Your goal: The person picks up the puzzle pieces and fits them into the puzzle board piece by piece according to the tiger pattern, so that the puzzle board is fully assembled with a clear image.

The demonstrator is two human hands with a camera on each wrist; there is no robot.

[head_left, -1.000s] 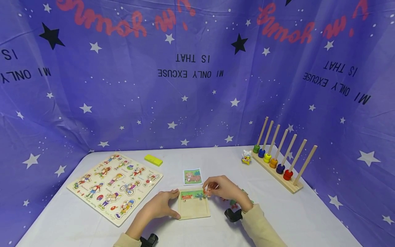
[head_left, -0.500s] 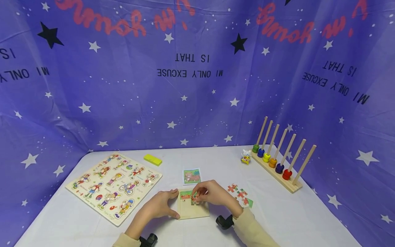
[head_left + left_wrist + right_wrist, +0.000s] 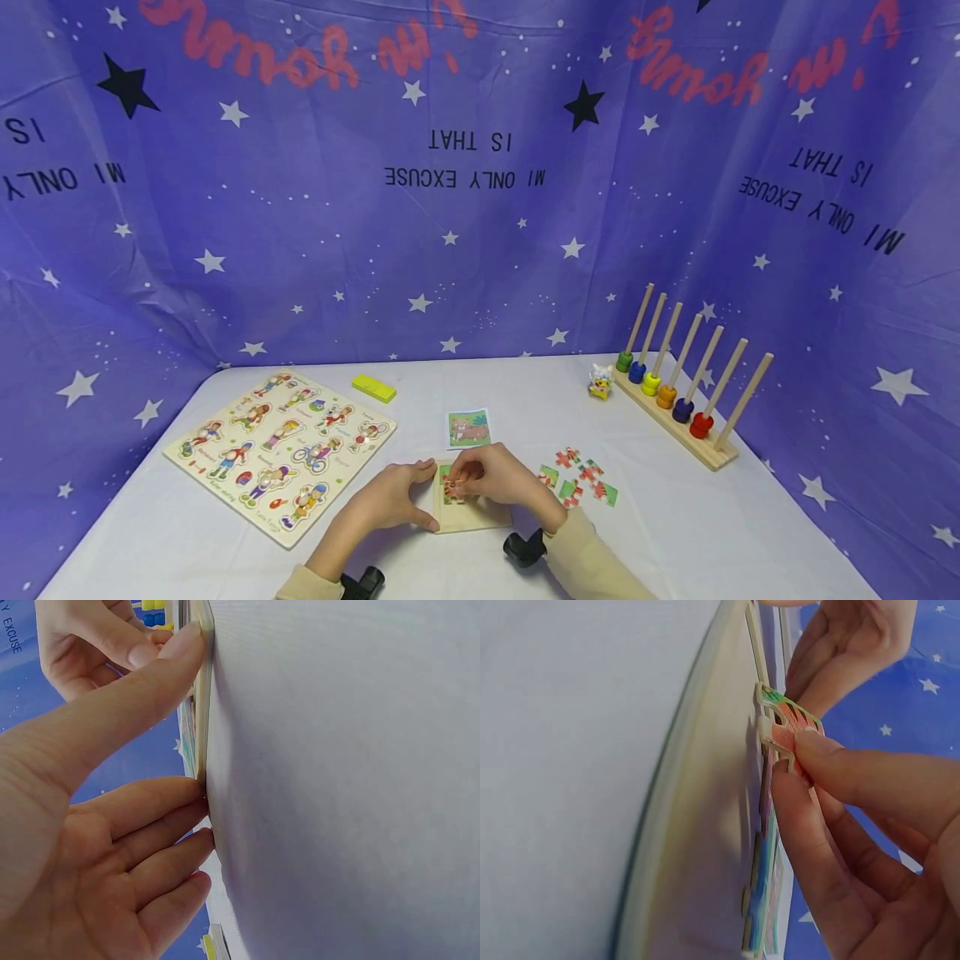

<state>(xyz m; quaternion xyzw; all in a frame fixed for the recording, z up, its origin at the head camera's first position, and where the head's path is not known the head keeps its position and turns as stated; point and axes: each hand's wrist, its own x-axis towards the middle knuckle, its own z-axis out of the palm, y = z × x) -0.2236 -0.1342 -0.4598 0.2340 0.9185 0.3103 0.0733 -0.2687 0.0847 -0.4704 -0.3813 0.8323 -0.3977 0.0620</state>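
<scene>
Puzzle piece (image 3: 784,736): positioned tilted at the left part of the tray (image 3: 480,522); seating contact cannot be confirmed. Your right hand (image 3: 491,473) pinches it between thumb and fingertips. If you release it at this tilt, it may jam against the rim or turn out of line. Pressing sideways could dislodge the laid pieces (image 3: 758,900). Your left hand (image 3: 390,497) is spread, thumb and extended fingers bracing the tray's left edge; insufficient bracing may let the tray slide. Beyond the tray lies the picture card (image 3: 468,430). Withdraw rightward with care: a low wrist may scatter the loose pieces (image 3: 588,471).
</scene>
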